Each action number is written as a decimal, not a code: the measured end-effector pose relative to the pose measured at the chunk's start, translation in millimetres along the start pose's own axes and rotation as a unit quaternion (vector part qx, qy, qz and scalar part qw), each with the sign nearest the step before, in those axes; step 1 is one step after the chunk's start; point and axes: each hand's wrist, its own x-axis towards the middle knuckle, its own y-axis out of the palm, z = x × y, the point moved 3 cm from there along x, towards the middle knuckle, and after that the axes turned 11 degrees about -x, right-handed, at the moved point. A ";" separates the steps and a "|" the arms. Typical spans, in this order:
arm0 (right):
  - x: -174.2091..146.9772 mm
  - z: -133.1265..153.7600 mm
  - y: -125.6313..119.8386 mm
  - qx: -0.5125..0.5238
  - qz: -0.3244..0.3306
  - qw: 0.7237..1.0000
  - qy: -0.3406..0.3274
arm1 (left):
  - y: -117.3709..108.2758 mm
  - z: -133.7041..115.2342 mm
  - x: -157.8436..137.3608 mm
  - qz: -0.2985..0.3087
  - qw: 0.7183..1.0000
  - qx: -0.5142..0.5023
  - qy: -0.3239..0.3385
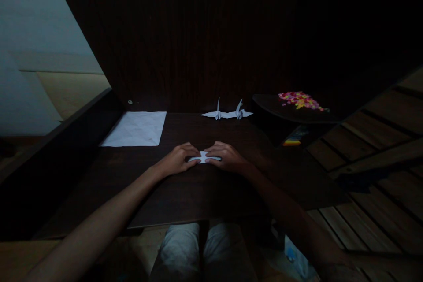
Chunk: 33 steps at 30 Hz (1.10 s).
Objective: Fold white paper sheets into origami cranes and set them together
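A small piece of folded white paper lies on the dark wooden desk, between my two hands. My left hand grips its left end, thumb on the near side and fingers on the far side. At the right end my right hand pinches it the same way. The middle of the paper shows between the fingertips; both ends are partly covered. Beyond the hands, two white origami cranes stand side by side against the back panel. To the left lies a flat white paper sheet with faint creases.
On a rounded dark shelf at the right sits a pile of small pink, red and yellow pieces. Something with a yellow-orange edge is under that shelf. A raised side board bounds the desk's left. Lighting is dim.
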 end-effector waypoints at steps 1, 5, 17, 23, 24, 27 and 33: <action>0.3 -0.3 0.4 0.007 0.000 1.000 0.004 | 0.3 0.2 0.3 -0.002 1.000 -0.002 -0.001; 2.1 -0.4 -0.4 -0.019 -0.002 0.999 0.026 | 1.3 -1.9 1.0 -0.007 1.000 0.020 0.004; 4.6 -0.3 -1.4 -0.061 -0.055 0.991 0.104 | 0.6 -8.3 0.9 -0.051 0.993 0.032 -0.102; 7.0 -0.5 -1.3 -0.079 -0.040 0.985 0.146 | -2.6 -8.9 2.8 -0.065 0.988 0.007 -0.140; 6.8 -2.0 -1.0 -0.083 -0.038 0.983 0.158 | -3.3 -8.6 2.8 -0.065 0.987 -0.011 -0.147; 5.5 -6.8 -0.2 -0.091 -0.039 0.976 0.196 | -3.2 -5.4 2.7 -0.070 0.983 -0.064 -0.156; 4.3 -9.7 2.1 -0.068 -0.035 0.970 0.229 | 0.7 0.7 3.8 -0.096 0.980 -0.060 -0.163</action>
